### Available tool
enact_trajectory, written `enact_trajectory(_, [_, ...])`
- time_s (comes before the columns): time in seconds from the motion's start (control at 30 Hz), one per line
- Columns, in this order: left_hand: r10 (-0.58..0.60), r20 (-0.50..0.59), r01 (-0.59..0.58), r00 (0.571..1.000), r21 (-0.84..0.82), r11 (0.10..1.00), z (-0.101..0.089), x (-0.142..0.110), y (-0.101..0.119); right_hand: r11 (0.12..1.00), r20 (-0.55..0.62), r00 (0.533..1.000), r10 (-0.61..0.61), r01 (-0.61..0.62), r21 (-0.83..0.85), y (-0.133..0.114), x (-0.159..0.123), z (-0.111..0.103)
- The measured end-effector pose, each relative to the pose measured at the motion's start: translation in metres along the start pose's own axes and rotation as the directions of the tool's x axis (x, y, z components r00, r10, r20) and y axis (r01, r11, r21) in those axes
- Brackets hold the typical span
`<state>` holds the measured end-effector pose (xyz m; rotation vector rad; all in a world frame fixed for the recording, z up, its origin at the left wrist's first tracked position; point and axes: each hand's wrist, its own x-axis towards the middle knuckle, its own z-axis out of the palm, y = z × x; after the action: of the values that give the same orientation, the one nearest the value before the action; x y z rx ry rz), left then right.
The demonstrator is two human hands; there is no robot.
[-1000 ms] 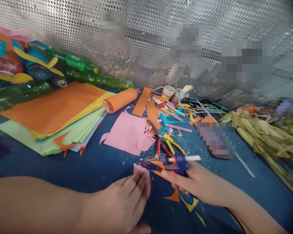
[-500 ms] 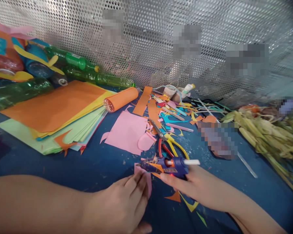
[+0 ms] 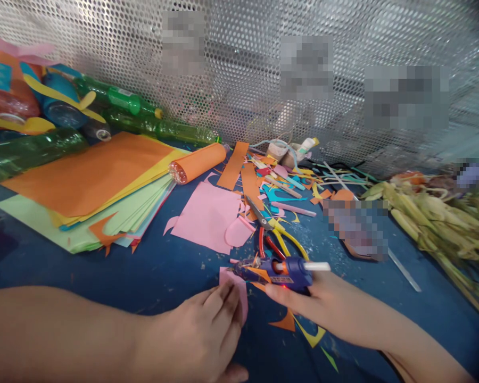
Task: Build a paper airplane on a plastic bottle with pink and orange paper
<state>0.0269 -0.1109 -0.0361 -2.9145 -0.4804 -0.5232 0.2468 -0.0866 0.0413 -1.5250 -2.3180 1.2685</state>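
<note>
My right hand (image 3: 323,306) grips a blue glue gun (image 3: 281,270) with a white glue stick out of its back; its nozzle points left at the top of a small pink paper piece (image 3: 236,287). My left hand (image 3: 199,335) lies on that pink piece with fingers together and flat, pressing it onto the blue table (image 3: 163,268). Yellow-handled scissors (image 3: 273,229) and red-handled pliers lie just behind the glue gun.
A stack of orange, yellow and green paper sheets (image 3: 96,186) lies at the left, green plastic bottles (image 3: 115,106) behind it. An orange-wrapped bottle (image 3: 197,162), a pink sheet (image 3: 207,215) and paper scraps fill the middle. Dried husks (image 3: 435,218) lie right. Perforated metal wall (image 3: 243,64) behind.
The glue gun and my right hand have shifted very slightly; my left hand stays pressed on the pink piece.
</note>
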Motion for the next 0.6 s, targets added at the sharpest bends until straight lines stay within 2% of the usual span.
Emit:
enact_trajectory(0.27, [-0.01, -0.014, 0.01, 1.0, -0.012, 1.0, 0.0009, 0.0009, 0.0009, 0.999, -0.007, 1.0, -0.028, 0.028, 0.028, 0.0018, 0.0055, 0.0054])
enact_trajectory(0.6, [-0.005, 0.001, 0.005, 1.0, -0.02, 1.0, 0.0016, -0.0002, 0.0012, 1.0, 0.005, 1.0, -0.015, 0.015, 0.025, -0.003, 0.0032, 0.0007])
